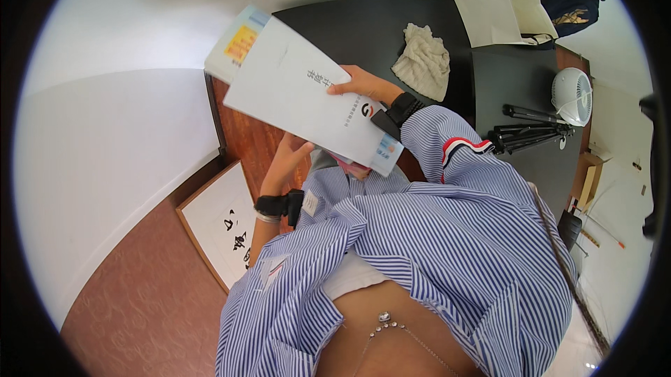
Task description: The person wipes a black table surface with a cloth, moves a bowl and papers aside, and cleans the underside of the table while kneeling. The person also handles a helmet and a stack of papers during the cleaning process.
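Note:
A large white booklet (279,73) with dark printing is held up at a slant over the floor and the desk's left end. My right hand (363,85) grips its right edge, thumb on the cover and fingers underneath. At its lower left edge, my left hand (288,157) is closed against it, with some fingertips hidden below. Behind the booklet, another pale book (237,45) with a yellow patch sticks out at the upper left. Light blue paper and something pinkish peek out at the lower right end. Both wrists carry black bands.
On the dark desk (335,27) lies a crumpled cream cloth (423,62). Paper bag (500,6), dark blue bag (570,10), black tripod (531,129) and white fan (572,96) are at the right. A framed calligraphy sheet (224,230) leans at the lower left.

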Demonstrator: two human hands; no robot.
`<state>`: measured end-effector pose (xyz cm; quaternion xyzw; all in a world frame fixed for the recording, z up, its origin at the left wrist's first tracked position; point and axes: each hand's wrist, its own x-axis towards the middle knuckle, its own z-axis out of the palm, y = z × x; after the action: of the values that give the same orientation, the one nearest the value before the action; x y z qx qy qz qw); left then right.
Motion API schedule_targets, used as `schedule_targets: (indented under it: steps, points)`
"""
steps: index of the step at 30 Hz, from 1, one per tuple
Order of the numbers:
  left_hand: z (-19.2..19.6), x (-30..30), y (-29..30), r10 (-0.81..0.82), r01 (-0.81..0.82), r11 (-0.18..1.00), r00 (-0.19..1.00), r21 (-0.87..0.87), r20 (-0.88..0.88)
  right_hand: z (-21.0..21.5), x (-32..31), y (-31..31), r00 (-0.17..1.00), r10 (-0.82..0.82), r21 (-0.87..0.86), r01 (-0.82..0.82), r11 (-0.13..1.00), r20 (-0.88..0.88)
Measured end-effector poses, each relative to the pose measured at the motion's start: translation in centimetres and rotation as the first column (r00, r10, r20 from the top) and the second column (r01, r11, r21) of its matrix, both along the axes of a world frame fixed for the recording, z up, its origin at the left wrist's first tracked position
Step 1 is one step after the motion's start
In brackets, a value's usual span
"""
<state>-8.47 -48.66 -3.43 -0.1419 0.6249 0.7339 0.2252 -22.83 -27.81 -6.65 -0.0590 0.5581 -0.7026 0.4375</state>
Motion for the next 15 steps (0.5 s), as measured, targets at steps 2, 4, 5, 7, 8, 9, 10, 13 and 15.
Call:
schedule_targets:
  steps: [2, 4, 5, 7, 8, 9, 10, 13, 15]
  points:
    - [0.1, 0.7, -2.0, -0.056, 0.056, 0.998, 0.998, -0.011, 0.02, -0.2, 0.1, 1.0, 0.993, 0.1, 0.079, -0.095, 0.992, -0.059]
    - [0.7, 1.3, -5.1, -0.082, 0.084, 0.987, 0.996, -0.137, 0.022, -0.6, 0.9, 1.7, 0.978, 0.191, 0.167, -0.175, 0.97, -0.086]
    - [1.2, 1.4, -6.8, -0.006, 0.03, 0.973, 0.995, -0.23, 0.104, -0.8, 1.5, 1.9, 0.974, 0.186, 0.149, -0.167, 0.975, -0.128]
    - [2.7, 1.3, -10.1, 0.146, -0.067, 0.9, 0.977, -0.432, 0.154, -1.4, 2.5, 2.4, 0.962, 0.257, 0.19, -0.237, 0.953, -0.089]
    - [3.4, 0.9, -11.2, 0.221, -0.114, 0.823, 0.966, -0.557, 0.13, -1.6, 3.0, 2.6, 0.954, 0.285, 0.201, -0.262, 0.944, -0.095]
    - [4.0, 0.2, -11.9, 0.291, -0.198, 0.757, 0.955, -0.622, 0.051, -1.9, 3.5, 2.8, 0.943, 0.326, 0.222, -0.303, 0.927, -0.073]
    - [4.7, -0.8, -12.1, 0.363, -0.258, 0.658, 0.932, -0.707, -0.002, -2.0, 3.9, 2.8, 0.923, 0.368, 0.262, -0.33, 0.907, -0.112]
    - [5.6, -3.9, -9.5, 0.064, -0.201, 0.628, 0.976, -0.752, -0.208, -2.3, 5.3, 2.8, 0.864, 0.486, 0.336, -0.421, 0.842, -0.134]
    - [4.8, -5.6, -5.9, -0.304, 0.069, 0.684, 0.932, -0.726, -0.198, -2.5, 6.3, 2.4, 0.816, 0.554, 0.385, -0.465, 0.797, -0.162]
